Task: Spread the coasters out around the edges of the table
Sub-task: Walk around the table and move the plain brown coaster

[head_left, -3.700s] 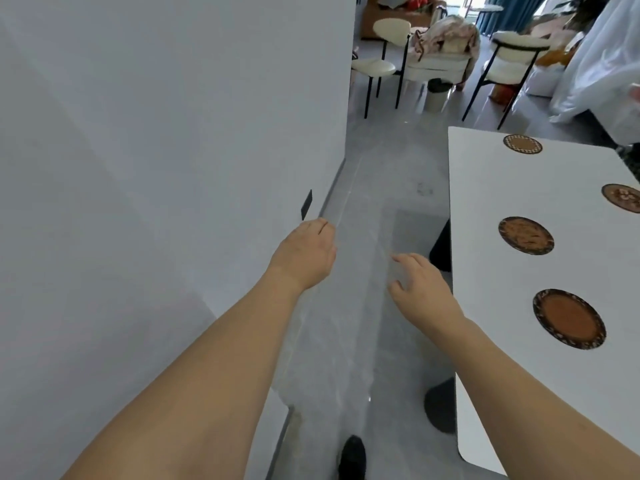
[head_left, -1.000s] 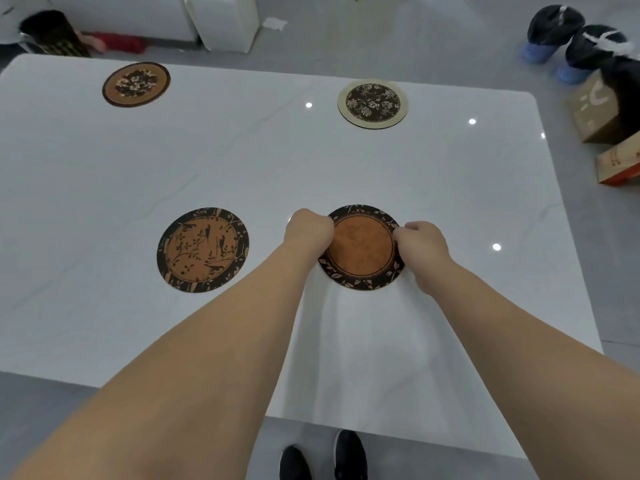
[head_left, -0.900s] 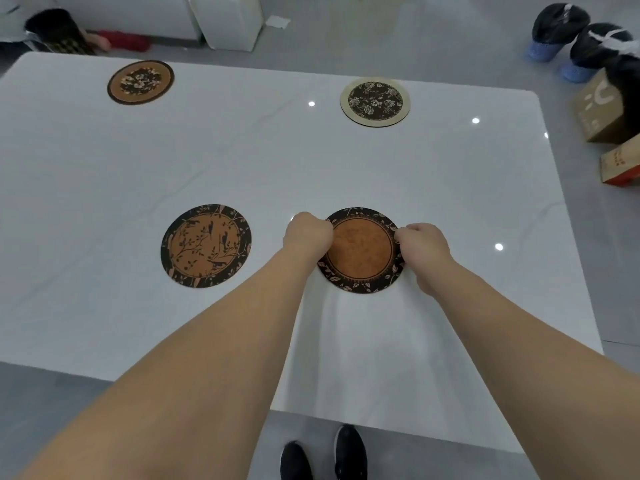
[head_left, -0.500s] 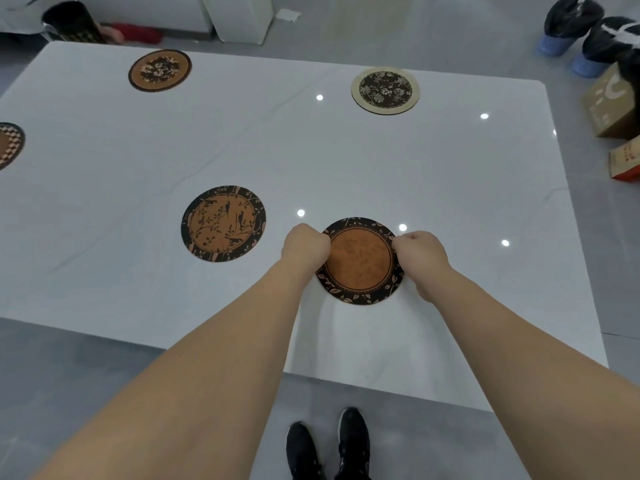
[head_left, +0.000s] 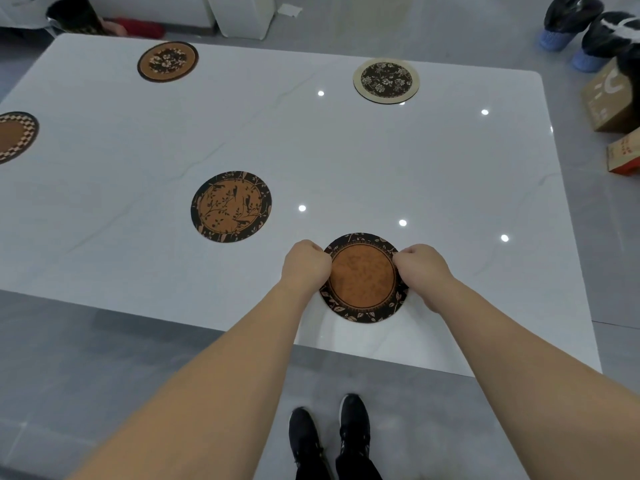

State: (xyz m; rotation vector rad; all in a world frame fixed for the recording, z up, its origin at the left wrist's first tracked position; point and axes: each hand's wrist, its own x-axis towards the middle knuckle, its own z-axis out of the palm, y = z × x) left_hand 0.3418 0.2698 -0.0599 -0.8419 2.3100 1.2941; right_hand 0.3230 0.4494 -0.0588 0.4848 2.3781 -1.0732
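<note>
A round coaster with a plain brown centre and a dark leaf border (head_left: pixel 362 278) lies flat on the white table (head_left: pixel 346 161), close to the near edge. My left hand (head_left: pixel 305 264) grips its left rim and my right hand (head_left: pixel 419 270) grips its right rim, both with fingers curled. A bird-and-branch coaster (head_left: pixel 231 206) lies to its left, further in. Along the far edge sit a brown floral coaster (head_left: pixel 167 61) and a cream-rimmed dark floral coaster (head_left: pixel 386 80). A checker-rimmed coaster (head_left: pixel 14 135) is cut off at the left.
Cardboard boxes (head_left: pixel 609 98) and dark bags in blue pots (head_left: pixel 568 19) stand on the floor beyond the table's right end. A white bin (head_left: pixel 242 12) and a dark object (head_left: pixel 76 15) stand behind the far edge. My black shoes (head_left: pixel 329 434) are below the near edge.
I went from walking beside the table to facing it and gripping the leaf-border coaster. Over the last second both hands have drawn it toward the near edge.
</note>
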